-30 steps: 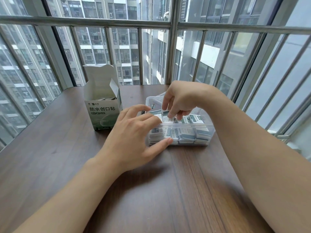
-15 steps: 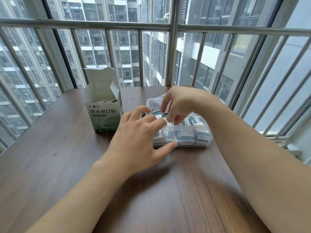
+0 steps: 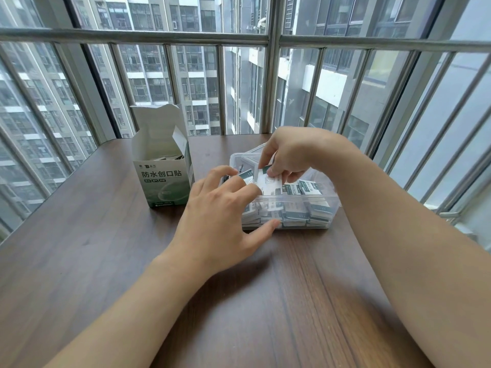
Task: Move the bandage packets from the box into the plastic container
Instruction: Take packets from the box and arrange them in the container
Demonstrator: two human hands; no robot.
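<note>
A clear plastic container (image 3: 322,208) sits on the wooden table and holds several white-and-green bandage packets (image 3: 308,187). My right hand (image 3: 289,152) hovers over its left end and pinches a packet (image 3: 271,183) between thumb and fingers. My left hand (image 3: 220,216) grips the container's left end, thumb along the front wall, fingertips on a packet at the rim. The open white-and-green bandage box (image 3: 164,168) stands upright to the left, with a few packets visible inside.
The brown wooden table (image 3: 239,301) runs toward me with bare surface in front. A metal window railing (image 3: 271,83) stands just behind the table's far edge, with apartment blocks beyond.
My right hand has shifted slightly and lifted a packet a little above the pile. My left hand stays on the container's left end.
</note>
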